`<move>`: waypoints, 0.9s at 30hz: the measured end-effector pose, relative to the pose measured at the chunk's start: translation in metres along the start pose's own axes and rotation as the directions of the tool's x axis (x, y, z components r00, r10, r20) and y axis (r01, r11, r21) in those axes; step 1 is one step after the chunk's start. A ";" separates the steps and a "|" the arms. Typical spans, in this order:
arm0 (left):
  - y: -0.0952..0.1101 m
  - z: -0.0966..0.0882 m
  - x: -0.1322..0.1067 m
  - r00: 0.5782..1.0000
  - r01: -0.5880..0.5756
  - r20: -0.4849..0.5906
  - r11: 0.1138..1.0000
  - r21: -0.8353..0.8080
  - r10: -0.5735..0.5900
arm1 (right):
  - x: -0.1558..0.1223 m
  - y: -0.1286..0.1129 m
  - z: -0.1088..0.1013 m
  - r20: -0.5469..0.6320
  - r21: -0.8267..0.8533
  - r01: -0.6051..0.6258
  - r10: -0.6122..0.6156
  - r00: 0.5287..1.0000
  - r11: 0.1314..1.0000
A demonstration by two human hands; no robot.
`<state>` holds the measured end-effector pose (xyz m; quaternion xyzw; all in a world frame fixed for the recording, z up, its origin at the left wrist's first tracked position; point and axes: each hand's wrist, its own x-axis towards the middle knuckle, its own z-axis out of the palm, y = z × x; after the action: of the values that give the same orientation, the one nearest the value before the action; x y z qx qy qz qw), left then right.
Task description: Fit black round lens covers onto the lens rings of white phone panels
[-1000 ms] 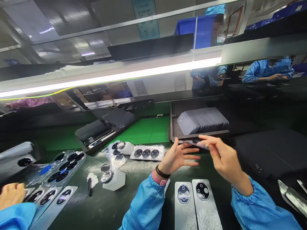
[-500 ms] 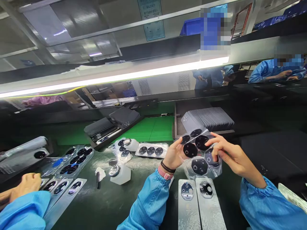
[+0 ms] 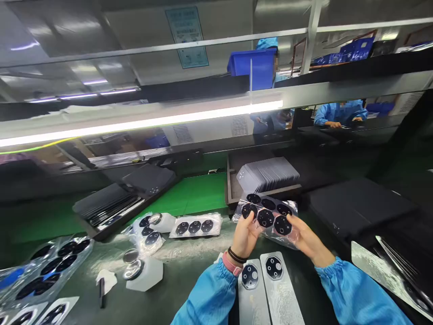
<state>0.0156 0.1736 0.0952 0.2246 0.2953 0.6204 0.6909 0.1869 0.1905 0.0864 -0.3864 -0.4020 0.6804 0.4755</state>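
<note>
Both hands held one thing between them — a clear plastic sheet of black round lens covers (image 3: 267,215), raised above the bench just in front of the tray of stacked grey back covers (image 3: 267,174) at twelve o'clock. The left hand (image 3: 245,234) pinched the sheet's near-left edge, thumb on top at about nine o'clock of the pack, fingers closed beneath it. The right hand (image 3: 304,239) gripped the near-right corner at about four o'clock, fingers curled narrow on the film. The sheet's long axis ran from ten o'clock to four o'clock, tilted toward the camera, so the discs faced up. Neither hand was clearly nearer; each held an end. Directly below, at six o'clock, two silver back covers (image 3: 267,289) lay side by side — touching along their long edges.
</note>
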 end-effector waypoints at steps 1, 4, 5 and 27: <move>-0.006 0.000 -0.003 1.000 0.000 0.008 1.000 0.011 0.000 | -0.004 0.003 -0.003 -0.015 -0.033 -0.014 0.013 1.000 0.999; -0.016 -0.007 -0.011 0.999 0.010 0.031 0.995 0.097 -0.013 | -0.013 0.003 -0.015 -0.084 -0.126 -0.026 0.016 0.996 0.992; -0.017 -0.011 -0.012 0.999 0.012 0.032 0.990 0.142 -0.017 | -0.013 0.001 -0.020 -0.106 -0.162 -0.034 0.017 0.994 0.986; -0.094 -0.058 -0.095 0.295 -0.838 0.902 -0.539 0.085 -0.316 | 0.000 0.002 -0.067 -0.375 -0.570 -0.072 -0.180 0.909 0.819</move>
<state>0.0385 0.0646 0.0017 0.9558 0.1841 0.1836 -0.1373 0.2469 0.2018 0.0596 -0.6336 -0.4887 0.4171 0.4310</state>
